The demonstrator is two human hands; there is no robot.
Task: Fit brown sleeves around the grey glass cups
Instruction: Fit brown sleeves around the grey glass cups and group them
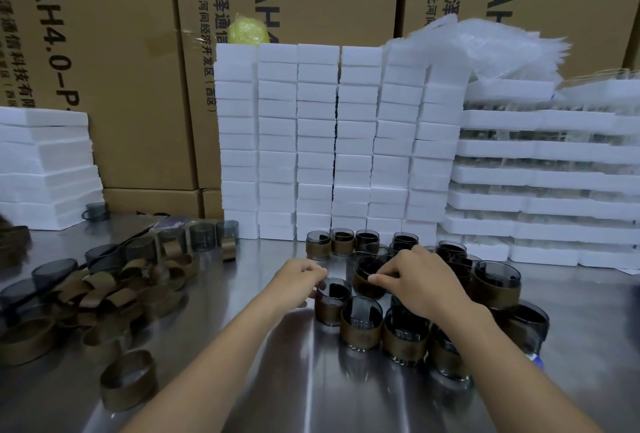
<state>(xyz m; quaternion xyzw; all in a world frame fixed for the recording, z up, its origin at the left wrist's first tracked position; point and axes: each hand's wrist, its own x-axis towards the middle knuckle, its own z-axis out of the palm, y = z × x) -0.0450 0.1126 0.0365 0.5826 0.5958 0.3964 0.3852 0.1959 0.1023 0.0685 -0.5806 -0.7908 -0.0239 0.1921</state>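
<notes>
While your left hand [300,278] curls its fingers over the rim of a sleeved cup [331,302], your right hand [417,280] pinches a second cup [367,275] just beside it, at the top of its brown band. Both cups sit in front of the foam block wall [329,138], a little toward you from its foot.

Each cup is smoky grey glass, short and straight-sided. A brown, leathery-looking sleeve wraps the lower body and leaves the rim showing. The second cup looks tilted toward you, possibly resting on another glass, though the crowding makes that hard to tell.

Finished cups [362,323] stand packed together around your hands, from the wall's foot outward and to the right of its middle. Left of the wall, on the steel table [329,398], a row of bare grey cups [201,237] stands upright. Nearer you lies a heap of loose brown sleeves [104,294], flattened rings overlapping one another, and one sleeve [128,380] sits apart, closest to you.

Right of the wall, foam trays [540,179] are stacked with clear glassware between the layers, and bubble bags [491,48] lie on top. Behind the wall rise cardboard cartons [121,69].
</notes>
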